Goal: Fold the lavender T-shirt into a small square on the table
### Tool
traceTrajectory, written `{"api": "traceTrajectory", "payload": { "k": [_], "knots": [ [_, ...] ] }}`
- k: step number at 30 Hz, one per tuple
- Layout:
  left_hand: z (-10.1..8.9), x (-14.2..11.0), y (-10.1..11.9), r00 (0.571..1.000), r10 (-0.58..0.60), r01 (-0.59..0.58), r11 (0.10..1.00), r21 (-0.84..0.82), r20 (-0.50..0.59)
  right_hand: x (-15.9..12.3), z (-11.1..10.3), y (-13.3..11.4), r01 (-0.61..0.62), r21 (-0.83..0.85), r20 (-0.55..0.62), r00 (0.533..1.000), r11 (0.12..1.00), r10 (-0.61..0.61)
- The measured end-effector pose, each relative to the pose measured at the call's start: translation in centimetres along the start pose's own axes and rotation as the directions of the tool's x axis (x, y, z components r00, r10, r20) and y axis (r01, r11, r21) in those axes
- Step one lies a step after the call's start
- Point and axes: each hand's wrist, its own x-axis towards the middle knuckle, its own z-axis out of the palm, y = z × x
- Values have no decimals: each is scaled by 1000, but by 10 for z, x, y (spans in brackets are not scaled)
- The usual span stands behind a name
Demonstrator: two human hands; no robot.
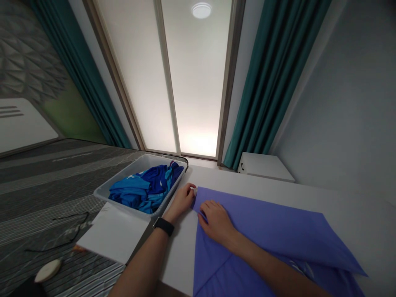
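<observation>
Dim room, white surface [181, 251]: mind the left edge of your purple cloth [266, 222]

At far left, a dark striped bed [40, 177] runs up to your workspace. Next comes the clear bin [123, 208] of crumpled blue clothes [148, 185], standing just beside your left forearm. An outward swing of that elbow could knock it, especially since its front reaches over a white board [114, 237] whose support is hard to judge.

Moving right, the purple cloth lies on the surface, its upper left corner by your left hand [182, 200]. If one hand tugs while the other presses, that corner could skew and leave a crease running inward from the edge. Over to the right, the upper layer overlaps a looser one below; your right forearm crosses both, so dragging it could ruck them up.

As for pose, your left arm, with its black watch [163, 226], reaches forward, fingers curled at the corner; whether they pinch it, you cannot tell from this angle. Your right hand [218, 220] rests palm down on the cloth, fingers close together and bent, thumb set apart beside a small ripple. Whether it grips that ripple or merely presses there is unclear.
</observation>
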Motion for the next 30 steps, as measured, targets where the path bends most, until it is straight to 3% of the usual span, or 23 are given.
{"api": "traceTrajectory", "payload": {
  "k": [5, 11, 13, 16, 19, 22, 30],
  "knots": [
    [-1, -1, 2, 1000, -19, 19, 999, -29, -1, 17, -13, 29, -239, 425, 1, 964, 873, 264],
    [-2, -3, 0, 998, -46, 47, 998, -46, 32, 23, -15, 41, -204, 568, -56, 957, 797, 285],
    [-2, -3, -2, 998, -36, 38, 998, -41, 41, 19, -15, 34, -192, 548, -45, 965, 814, 258],
    [-2, -2, -4, 999, -20, 21, 999, -49, 29, 9, -14, 18, -144, 400, 19, 989, 905, 149],
    [-3, -2, -3, 1000, -12, 11, 997, -77, -12, -1, -11, 6, 52, 163, 95, 993, 985, -68],
    [-2, -3, -4, 999, -37, 37, 991, -129, -1, -6, -8, 2, 186, 21, 140, 972, 982, -187],
    [2, 0, -2, 1000, -20, 17, 991, -132, -23, 1, -8, 10, 63, 95, -35, 998, 993, -60]
  ]
}}
